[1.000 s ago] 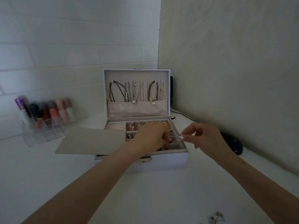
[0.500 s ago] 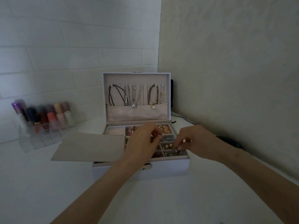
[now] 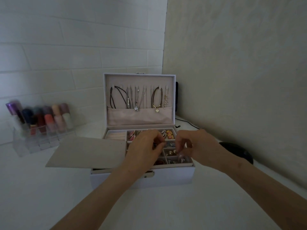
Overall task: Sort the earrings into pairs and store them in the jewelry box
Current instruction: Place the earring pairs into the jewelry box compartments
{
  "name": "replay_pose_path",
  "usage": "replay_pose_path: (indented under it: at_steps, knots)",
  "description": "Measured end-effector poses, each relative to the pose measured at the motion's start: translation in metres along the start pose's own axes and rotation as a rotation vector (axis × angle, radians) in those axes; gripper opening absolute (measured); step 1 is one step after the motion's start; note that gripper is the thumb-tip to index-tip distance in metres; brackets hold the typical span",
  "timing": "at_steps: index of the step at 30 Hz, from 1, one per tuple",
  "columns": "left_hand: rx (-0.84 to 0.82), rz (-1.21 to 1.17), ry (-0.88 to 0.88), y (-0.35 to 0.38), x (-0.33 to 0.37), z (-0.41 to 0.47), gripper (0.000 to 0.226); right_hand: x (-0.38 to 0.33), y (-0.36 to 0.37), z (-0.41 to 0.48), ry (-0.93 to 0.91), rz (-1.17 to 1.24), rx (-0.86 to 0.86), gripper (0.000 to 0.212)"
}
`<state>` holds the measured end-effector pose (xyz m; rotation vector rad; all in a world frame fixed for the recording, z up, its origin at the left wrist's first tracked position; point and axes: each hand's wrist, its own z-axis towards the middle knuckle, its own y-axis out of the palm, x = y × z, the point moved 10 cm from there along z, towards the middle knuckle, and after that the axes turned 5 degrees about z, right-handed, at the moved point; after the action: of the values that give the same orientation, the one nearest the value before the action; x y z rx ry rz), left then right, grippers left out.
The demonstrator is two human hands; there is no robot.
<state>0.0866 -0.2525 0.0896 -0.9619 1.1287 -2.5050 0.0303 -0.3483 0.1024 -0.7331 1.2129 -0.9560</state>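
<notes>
The white jewelry box stands open on the white table, its lid upright with necklaces hanging inside. Its top tray is split into small compartments holding earrings: pink ones, orange-yellow ones and pearl studs. My left hand hovers over the middle compartments with fingers curled inward. My right hand is over the right compartments, fingertips pinched downward just above a clear round earring. Whether either hand grips anything is hidden by the fingers.
A grey felt flap sticks out from the box's left side. A clear organizer of lipsticks stands at the far left against the wall. A black rounded object and a black cable lie right of the box, by the wall.
My right hand has come down from beside the box to the right-hand compartments. My left hand stayed over the tray. The view has tilted up, so the earrings on the table are out of sight.
</notes>
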Motion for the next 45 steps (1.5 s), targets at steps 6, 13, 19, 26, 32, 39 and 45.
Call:
replay_pose_path:
  at_steps: [6,13,19,26,32,39,45]
  knots:
    - [-0.002,0.003,-0.006,0.000,0.000,-0.001,0.001,0.030,-0.005,-0.005,0.257,0.332,0.150,0.029]
    - [0.004,0.008,0.001,-0.001,0.002,-0.002,0.003,-0.003,0.002,-0.014,0.156,-0.306,0.158,0.017]
    - [0.001,0.013,-0.006,-0.001,0.001,-0.002,0.002,0.000,0.000,-0.012,0.141,-0.365,0.087,0.016]
    - [0.001,0.014,0.000,-0.001,0.002,-0.002,0.002,0.017,0.002,-0.009,0.248,-0.245,0.105,0.016]
    - [0.000,-0.002,-0.001,-0.005,0.006,-0.001,0.008,0.016,0.002,-0.007,0.253,-0.275,0.130,0.015]
    - [0.009,0.029,-0.020,-0.024,0.011,-0.009,0.002,0.020,-0.023,-0.015,0.253,-0.116,0.247,0.028]
    - [0.067,0.285,-0.007,-0.056,0.005,-0.063,0.014,0.023,-0.013,-0.023,0.181,0.031,0.200,0.015]
